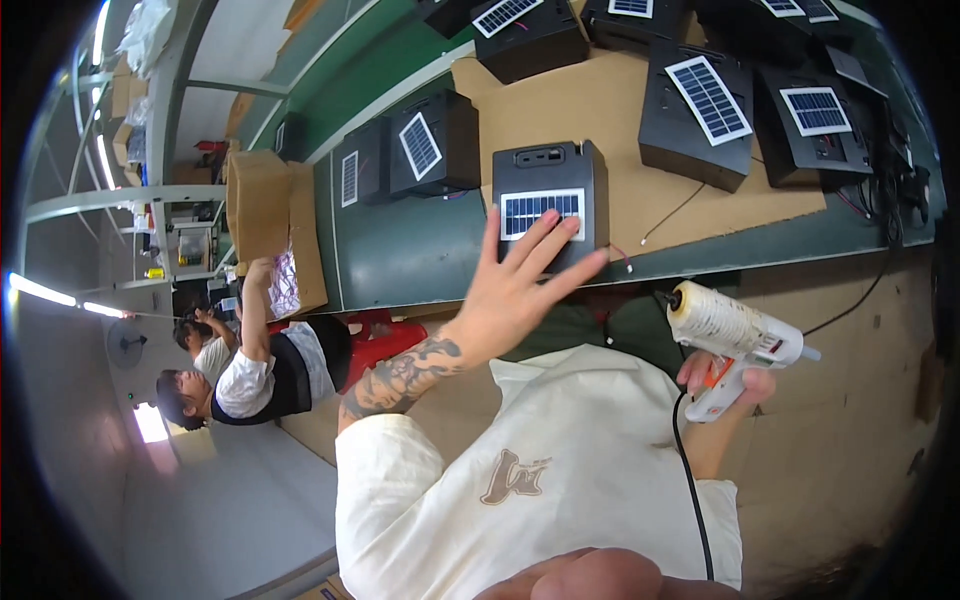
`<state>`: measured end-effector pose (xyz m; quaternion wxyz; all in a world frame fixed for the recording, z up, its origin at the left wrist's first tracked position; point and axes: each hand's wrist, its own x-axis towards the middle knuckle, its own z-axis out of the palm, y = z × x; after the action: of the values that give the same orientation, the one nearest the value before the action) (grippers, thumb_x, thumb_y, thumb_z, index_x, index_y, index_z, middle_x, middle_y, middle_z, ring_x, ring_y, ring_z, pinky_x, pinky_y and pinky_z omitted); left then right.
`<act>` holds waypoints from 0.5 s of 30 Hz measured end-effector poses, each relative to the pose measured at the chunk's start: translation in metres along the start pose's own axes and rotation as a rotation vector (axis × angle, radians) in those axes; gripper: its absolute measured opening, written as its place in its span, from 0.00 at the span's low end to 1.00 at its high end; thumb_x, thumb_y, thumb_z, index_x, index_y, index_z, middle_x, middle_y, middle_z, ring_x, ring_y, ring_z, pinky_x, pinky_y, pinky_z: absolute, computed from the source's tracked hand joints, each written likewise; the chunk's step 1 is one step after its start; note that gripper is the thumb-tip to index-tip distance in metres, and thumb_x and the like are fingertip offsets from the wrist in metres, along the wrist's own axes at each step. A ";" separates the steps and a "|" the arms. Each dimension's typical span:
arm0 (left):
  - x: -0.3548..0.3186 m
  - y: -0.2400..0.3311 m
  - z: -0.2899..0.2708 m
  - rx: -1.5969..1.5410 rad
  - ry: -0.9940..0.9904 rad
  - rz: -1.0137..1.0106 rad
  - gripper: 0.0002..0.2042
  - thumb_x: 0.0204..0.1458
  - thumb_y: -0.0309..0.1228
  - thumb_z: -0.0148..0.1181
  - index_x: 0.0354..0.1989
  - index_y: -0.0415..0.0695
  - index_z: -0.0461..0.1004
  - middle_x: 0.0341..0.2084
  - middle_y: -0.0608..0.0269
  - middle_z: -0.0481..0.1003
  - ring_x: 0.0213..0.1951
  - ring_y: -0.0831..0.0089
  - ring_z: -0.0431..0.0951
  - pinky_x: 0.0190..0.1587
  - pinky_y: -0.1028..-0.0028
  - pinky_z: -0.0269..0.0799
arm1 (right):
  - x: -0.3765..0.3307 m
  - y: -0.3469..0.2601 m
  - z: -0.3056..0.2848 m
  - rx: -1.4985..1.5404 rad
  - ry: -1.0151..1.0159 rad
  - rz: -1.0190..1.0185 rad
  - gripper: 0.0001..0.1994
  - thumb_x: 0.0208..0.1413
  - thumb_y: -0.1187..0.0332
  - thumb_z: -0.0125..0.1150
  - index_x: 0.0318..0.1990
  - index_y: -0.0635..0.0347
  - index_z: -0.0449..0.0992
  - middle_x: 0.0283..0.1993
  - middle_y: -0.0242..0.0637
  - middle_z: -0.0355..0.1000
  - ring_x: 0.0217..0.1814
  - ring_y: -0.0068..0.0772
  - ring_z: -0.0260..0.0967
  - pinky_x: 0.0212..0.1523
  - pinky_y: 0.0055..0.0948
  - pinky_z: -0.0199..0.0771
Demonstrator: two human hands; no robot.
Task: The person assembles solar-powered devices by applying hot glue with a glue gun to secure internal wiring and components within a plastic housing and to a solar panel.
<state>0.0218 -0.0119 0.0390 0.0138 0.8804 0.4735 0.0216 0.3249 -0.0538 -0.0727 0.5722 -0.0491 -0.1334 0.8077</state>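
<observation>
My left hand (522,282) lies with spread fingers on a small solar panel (518,212) set on top of a black box (545,170) at the table's near edge. Its fingertips touch the panel's blue cells and white border. Off the table to the right, my right hand (725,378) is wrapped round the handle of a white hot glue gun (735,335). The gun has an orange trigger, and its nozzle points up and to the left. A glue stick end pokes out at its back. A short wire with a white plug (629,267) hangs beside the box.
More black boxes with solar panels stand at the left (435,145), right (700,110) and back (530,40). A cardboard sheet (600,105) covers part of the green table (410,245). The gun's black cord (690,470) runs past my shirt. Leftward, a person (265,375) reaches into a carton (305,230).
</observation>
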 end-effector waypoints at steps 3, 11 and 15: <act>-0.021 -0.027 -0.018 0.108 0.006 0.016 0.30 0.43 0.20 0.63 0.59 0.57 0.72 0.64 0.69 0.65 0.68 0.54 0.57 0.68 0.37 0.39 | -0.005 0.000 -0.014 0.032 -0.028 0.061 0.25 0.42 0.63 0.58 0.43 0.79 0.71 0.30 0.48 0.74 0.30 0.55 0.77 0.37 0.55 0.80; -0.013 -0.015 -0.054 -0.258 0.163 -0.354 0.38 0.47 0.41 0.68 0.66 0.41 0.61 0.67 0.41 0.55 0.67 0.48 0.58 0.65 0.47 0.54 | 0.017 -0.001 -0.007 -0.010 -0.129 0.142 0.22 0.43 0.61 0.57 0.40 0.76 0.73 0.30 0.50 0.75 0.31 0.54 0.77 0.38 0.54 0.78; 0.010 0.016 -0.020 0.017 0.011 -0.445 0.49 0.40 0.52 0.71 0.69 0.42 0.54 0.69 0.41 0.49 0.66 0.36 0.52 0.63 0.46 0.56 | 0.013 0.006 0.001 -0.052 -0.058 0.091 0.22 0.42 0.61 0.57 0.39 0.75 0.73 0.30 0.52 0.75 0.31 0.55 0.76 0.41 0.56 0.76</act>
<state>0.0393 -0.0124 0.0600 0.0083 0.7542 0.6563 0.0187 0.3154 -0.0438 -0.0727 0.5293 -0.0465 -0.1683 0.8303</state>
